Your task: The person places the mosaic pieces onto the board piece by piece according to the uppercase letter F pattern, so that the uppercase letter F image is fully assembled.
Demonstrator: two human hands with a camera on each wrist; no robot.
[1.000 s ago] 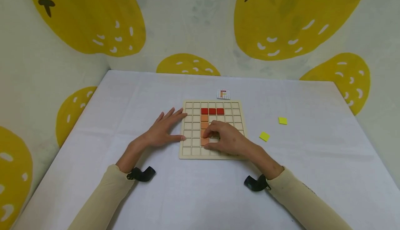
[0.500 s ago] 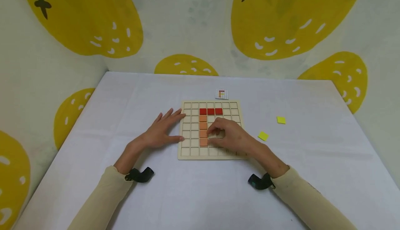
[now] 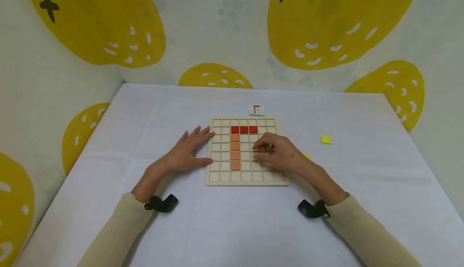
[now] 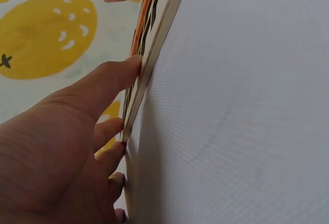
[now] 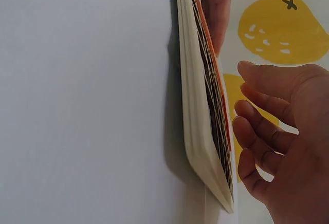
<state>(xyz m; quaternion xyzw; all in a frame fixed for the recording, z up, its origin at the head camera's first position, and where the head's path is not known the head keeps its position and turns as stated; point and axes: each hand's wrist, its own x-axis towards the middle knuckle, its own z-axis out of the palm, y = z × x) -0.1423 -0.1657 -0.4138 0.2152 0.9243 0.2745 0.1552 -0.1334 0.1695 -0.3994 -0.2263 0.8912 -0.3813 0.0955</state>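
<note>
A square wooden grid board (image 3: 250,183) lies on the table. It bears a row of three red tiles (image 3: 244,129) near the top and a column of several orange tiles (image 3: 235,155) running down from the leftmost red one. At the board's left edge my left hand (image 3: 185,152) rests with fingers spread, thumb and fingertips touching the rim; the left wrist view shows the thumb (image 4: 115,77) on that edge. Over the right half of the board hovers my right hand (image 3: 282,151), fingers loosely bent and thumb apart. Nothing sits between those fingertips (image 5: 247,69) in the right wrist view.
Behind the board lies a small pattern card (image 3: 257,109) with a coloured grid. To the right are two yellow tiles, one in full view (image 3: 325,139), the other partly hidden behind my right hand. A white cloth (image 3: 224,226) covers the table; a patterned wall stands behind.
My right hand has drawn away from the lowest orange tile and shifted right across the board, now partly covering one yellow tile. The left hand has stayed at the board's edge.
</note>
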